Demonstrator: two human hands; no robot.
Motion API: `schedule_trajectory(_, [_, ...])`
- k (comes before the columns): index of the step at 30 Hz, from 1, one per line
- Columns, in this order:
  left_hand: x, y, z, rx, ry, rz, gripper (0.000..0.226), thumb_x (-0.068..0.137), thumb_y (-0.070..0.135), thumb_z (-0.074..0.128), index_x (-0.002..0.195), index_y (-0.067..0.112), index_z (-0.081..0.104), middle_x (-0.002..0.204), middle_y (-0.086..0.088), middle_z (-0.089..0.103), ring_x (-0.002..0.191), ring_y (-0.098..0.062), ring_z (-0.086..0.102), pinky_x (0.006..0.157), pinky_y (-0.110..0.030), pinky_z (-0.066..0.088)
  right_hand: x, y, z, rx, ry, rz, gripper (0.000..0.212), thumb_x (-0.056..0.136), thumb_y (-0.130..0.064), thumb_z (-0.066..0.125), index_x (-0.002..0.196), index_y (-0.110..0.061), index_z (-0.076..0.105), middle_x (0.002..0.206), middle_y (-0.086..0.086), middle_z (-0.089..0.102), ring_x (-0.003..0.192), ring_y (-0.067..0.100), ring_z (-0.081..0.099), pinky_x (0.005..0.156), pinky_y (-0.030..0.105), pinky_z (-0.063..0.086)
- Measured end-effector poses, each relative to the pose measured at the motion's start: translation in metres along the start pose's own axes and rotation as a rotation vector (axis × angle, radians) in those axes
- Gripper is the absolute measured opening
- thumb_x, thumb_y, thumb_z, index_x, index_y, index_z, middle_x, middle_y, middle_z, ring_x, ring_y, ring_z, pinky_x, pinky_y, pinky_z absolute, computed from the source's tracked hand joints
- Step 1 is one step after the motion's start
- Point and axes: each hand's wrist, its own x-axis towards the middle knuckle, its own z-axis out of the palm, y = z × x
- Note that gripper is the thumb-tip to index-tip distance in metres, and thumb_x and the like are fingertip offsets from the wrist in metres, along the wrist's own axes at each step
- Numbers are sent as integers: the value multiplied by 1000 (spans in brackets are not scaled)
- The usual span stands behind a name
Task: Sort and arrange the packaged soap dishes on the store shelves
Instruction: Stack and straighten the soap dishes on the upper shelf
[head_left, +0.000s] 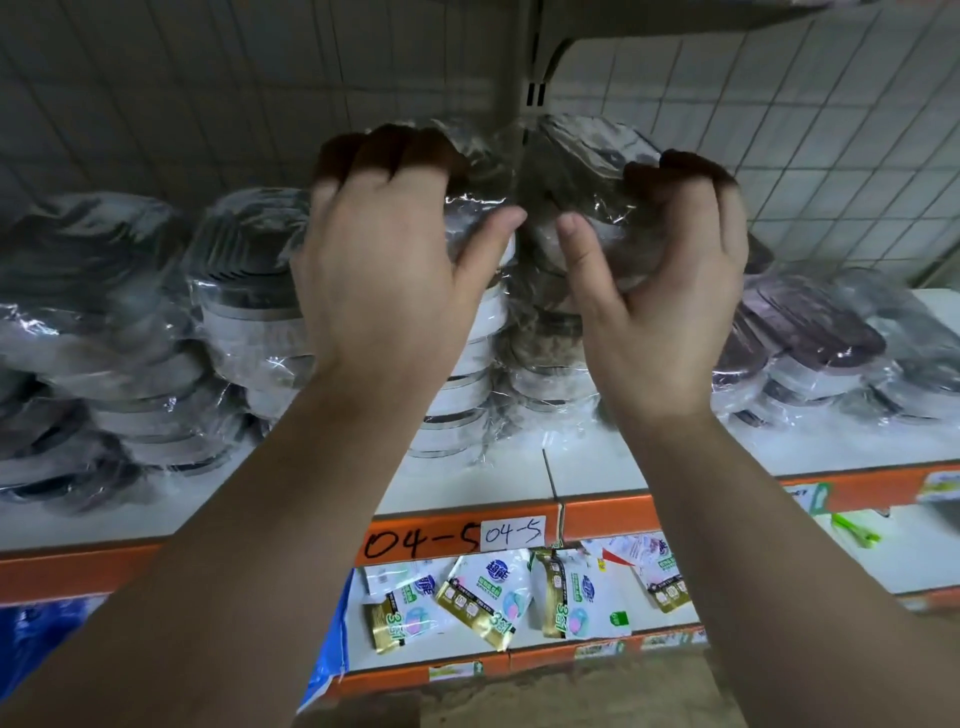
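Observation:
Stacks of soap dishes wrapped in clear plastic fill the white shelf (467, 483). My left hand (384, 260) grips the top of the middle stack of white and dark dishes (467, 358), fingers curled over its far side. My right hand (660, 270) grips a wrapped dark dish (576, 166) atop the neighbouring stack (550, 364). Both thumbs nearly meet between the two stacks. The fingertips are hidden behind the packages.
More wrapped stacks stand at the left (104, 332), and purple-topped dishes (810, 332) lie at the right. The orange shelf edge carries a "04-5" label (511, 532). The lower shelf holds detergent sachets (493, 603), a blue bag (322, 649) and a green item (857, 530).

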Motion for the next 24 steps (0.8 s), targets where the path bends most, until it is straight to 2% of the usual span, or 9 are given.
schedule_trajectory(4, [-13, 3, -14, -108, 75, 65, 42, 90, 48, 66, 101, 8, 69, 96, -11, 67, 94, -34, 59, 72, -25, 33, -8, -4, -15, 35, 5, 30, 40, 92, -41, 67, 111, -6, 61, 119, 12, 56, 102, 36, 59, 89, 51, 49])
schedule_trajectory(7, [-29, 5, -29, -193, 21, 87, 38, 92, 43, 68, 105, 7, 70, 108, -8, 68, 107, -30, 59, 91, -25, 38, -21, -13, -32, -3, 2, 18, 38, 92, -33, 69, 114, -3, 62, 123, 16, 56, 116, 33, 54, 96, 50, 45])
schedule_trajectory(10, [-43, 11, -49, -223, -25, 84, 37, 92, 41, 69, 108, 8, 70, 115, -7, 67, 114, -28, 56, 99, -23, 35, -33, -24, -52, -13, 4, 23, 36, 91, -29, 70, 112, -2, 62, 123, 17, 57, 119, 31, 53, 101, 49, 42])
schedule_trajectory(15, [-62, 24, -90, -257, -72, 95, 37, 89, 39, 72, 106, 6, 70, 115, -7, 67, 116, -26, 54, 102, -22, 35, -46, -55, -91, -18, -14, 57, 35, 92, -31, 69, 113, -3, 63, 125, 14, 56, 121, 29, 52, 102, 49, 41])
schedule_trajectory(20, [-58, 35, -138, -227, -97, 106, 36, 89, 40, 72, 103, 7, 71, 113, -6, 68, 114, -26, 58, 96, -30, 44, -45, -91, -128, -39, -60, 76, 37, 91, -33, 68, 114, -4, 62, 128, 13, 55, 123, 31, 50, 102, 53, 40])
schedule_trajectory(24, [-51, 43, -180, -206, -93, 111, 37, 90, 45, 70, 100, 9, 73, 110, -3, 70, 111, -24, 61, 89, -30, 48, -31, -124, -155, -50, -75, 95, 37, 90, -33, 68, 114, -5, 63, 127, 13, 56, 120, 34, 51, 104, 41, 37])
